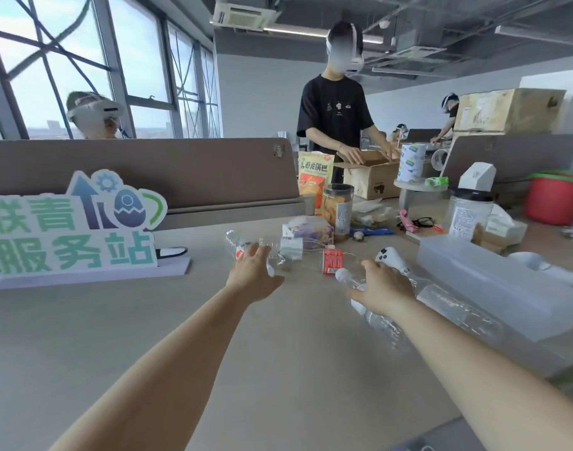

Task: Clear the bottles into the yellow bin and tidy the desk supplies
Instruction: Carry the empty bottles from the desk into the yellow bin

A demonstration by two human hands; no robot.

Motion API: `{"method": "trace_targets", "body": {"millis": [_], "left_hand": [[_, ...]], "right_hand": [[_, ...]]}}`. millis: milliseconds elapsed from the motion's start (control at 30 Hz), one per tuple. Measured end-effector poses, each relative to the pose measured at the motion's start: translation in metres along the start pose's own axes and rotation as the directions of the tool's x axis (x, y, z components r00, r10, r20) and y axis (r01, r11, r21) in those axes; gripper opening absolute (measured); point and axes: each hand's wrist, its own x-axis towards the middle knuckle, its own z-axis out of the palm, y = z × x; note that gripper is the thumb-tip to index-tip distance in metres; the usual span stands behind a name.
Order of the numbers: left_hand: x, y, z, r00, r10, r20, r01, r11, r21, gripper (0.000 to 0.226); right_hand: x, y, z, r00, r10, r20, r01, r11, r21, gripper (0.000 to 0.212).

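Seeing both arms stretched out over the desk [148, 336] on my head-cam feed. My read on the left hand [254, 276]: fingers [258, 252] straight and spread, tips on a crushed clear bottle [280, 255] lying on its side mid-desk, thumb splayed out, nothing gripped. The right hand [384, 289] lies on top of a second clear bottle [379, 323], whose white cap [342, 274] pokes out past the thumb. Its fingers drop away behind the back of the hand, so I cannot tell whether they wrap that bottle or just rest on it. Between the two hands lies a third clear bottle [332, 262] with a red label, on its side. A fourth clear bottle [451, 304] lies just right of the right wrist, beside a translucent plastic box [506, 288]. All four are on the desk, near each other. A white controller [392, 257] sits just beyond the right hand. Further back: tissue pack [308, 230], snack jar [339, 206], orange snack bag [314, 177], black-lidded jar [470, 213], glasses [415, 222]. At far left a cut-out sign [73, 229] with green characters stands in front of a brown partition [164, 167]. At far right, a red bucket [555, 198]. A person in a black T-shirt [335, 115] stands behind the desk, hands on an open cardboard box [371, 180].
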Motion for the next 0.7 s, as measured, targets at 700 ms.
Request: {"method": "trace_targets", "body": {"millis": [700], "left_hand": [[0.025, -0.039, 0.04, 0.999, 0.032, 0.0, -0.031, 0.961, 0.274, 0.03]], "right_hand": [[0.017, -0.015, 0.021, 0.989, -0.081, 0.127, 0.078, 0.996, 0.034, 0.053]]}}
